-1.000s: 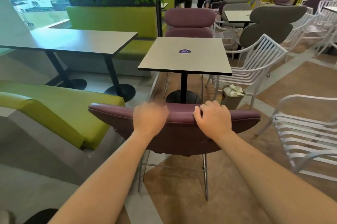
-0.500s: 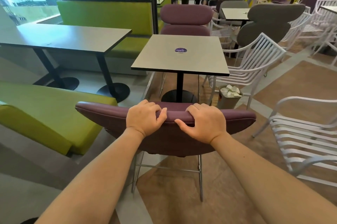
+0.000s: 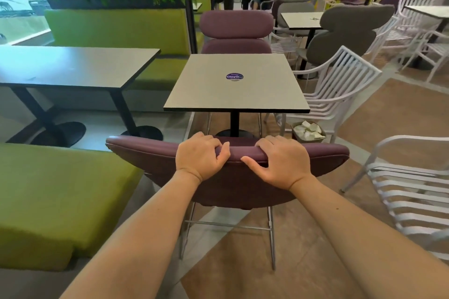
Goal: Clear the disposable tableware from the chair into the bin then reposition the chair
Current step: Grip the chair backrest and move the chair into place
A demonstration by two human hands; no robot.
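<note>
A maroon padded chair (image 3: 145,152) on thin metal legs stands right in front of me, its back toward me, facing a small square table (image 3: 233,87). My left hand (image 3: 200,156) grips the top edge of the backrest, fingers curled over it. My right hand (image 3: 283,160) grips the same edge a little to the right, thumb on the near side. The chair's seat is hidden behind the backrest. A small brown bin (image 3: 308,132) holding crumpled white disposable tableware sits on the floor right of the table, under a white chair.
A green bench (image 3: 48,196) lies close on the left, beside a long grey table (image 3: 73,65). White slatted chairs stand at the right (image 3: 413,196) and beside the square table (image 3: 335,89). Another maroon chair (image 3: 235,31) faces me across the table.
The chair and I have moved closer to the square table. Both hands keep their grip on the backrest, with the thumbs now wrapped round its near side.
</note>
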